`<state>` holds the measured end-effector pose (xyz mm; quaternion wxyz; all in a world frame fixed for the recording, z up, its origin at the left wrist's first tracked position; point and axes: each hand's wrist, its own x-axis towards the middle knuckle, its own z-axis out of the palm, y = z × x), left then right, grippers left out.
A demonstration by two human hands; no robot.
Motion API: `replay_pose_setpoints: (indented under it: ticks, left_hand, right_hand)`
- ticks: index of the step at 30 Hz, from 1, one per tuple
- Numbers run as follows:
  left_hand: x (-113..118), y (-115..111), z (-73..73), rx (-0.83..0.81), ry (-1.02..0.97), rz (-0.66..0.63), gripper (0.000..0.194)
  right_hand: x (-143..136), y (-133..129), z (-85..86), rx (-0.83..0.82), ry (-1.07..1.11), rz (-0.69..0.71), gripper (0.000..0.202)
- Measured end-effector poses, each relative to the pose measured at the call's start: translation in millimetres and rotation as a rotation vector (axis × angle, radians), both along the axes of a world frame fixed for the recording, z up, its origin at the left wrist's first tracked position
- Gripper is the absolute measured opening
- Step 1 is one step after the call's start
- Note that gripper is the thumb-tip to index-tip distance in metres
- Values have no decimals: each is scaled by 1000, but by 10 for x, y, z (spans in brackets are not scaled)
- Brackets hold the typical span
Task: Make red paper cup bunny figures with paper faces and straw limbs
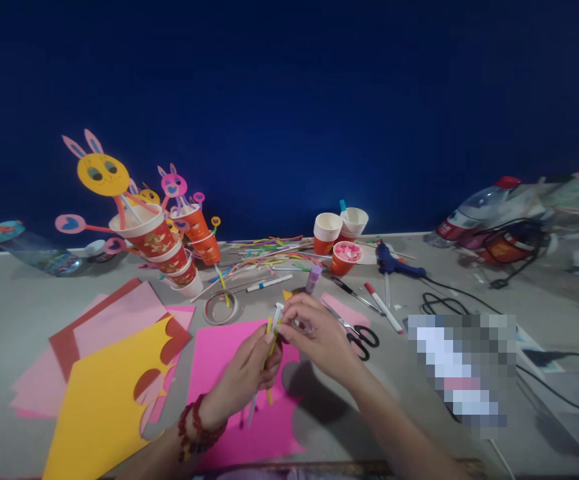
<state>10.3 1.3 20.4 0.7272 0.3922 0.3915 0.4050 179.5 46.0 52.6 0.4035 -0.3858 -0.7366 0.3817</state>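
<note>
Over a bright pink sheet (219, 373) with scalloped cutouts, my two hands meet at the middle. My left hand (252, 363), with a red bead bracelet (192, 430) on its wrist, is closed around a thin yellow stick (270, 395) and a whitish stick (252, 408). The whitish stick's upper end shows above the fingers. My right hand (317, 330) has its fingers bent and pinched at the upper part of the sticks; what exactly it grips is hard to make out. Just behind it stands a purple-capped glue stick (313, 279).
Stacked-cup rabbit figures (152, 237) stand at the back left, above yellow paper (104, 400). Tape (220, 308), scissors (362, 340), markers (383, 308), paper cups (326, 233) and a blue glue gun (399, 265) lie around. A bottle (474, 210) and cables are at right.
</note>
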Motion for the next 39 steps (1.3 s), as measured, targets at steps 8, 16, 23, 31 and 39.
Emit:
replay_pose_setpoints:
  ticks: [8, 16, 23, 31, 39]
  left_hand:
    - [-51, 20, 2, 31, 18, -67, 42]
    - [-82, 2, -17, 32, 13, -87, 40]
    - [-48, 12, -22, 22, -3, -68, 43]
    - [-21, 28, -7, -3, 7, 5, 49]
    - [-48, 0, -6, -2, 14, 10, 49]
  right_hand:
    - [14, 10, 7, 18, -68, -15, 14]
    - [8, 12, 20, 49, -118, -34, 15]
    - [-15, -28, 36, 129, -211, -105, 12]
    - [-44, -59, -3, 172, -199, -141, 10]
    - [-20, -47, -62, 173, -122, -115, 16]
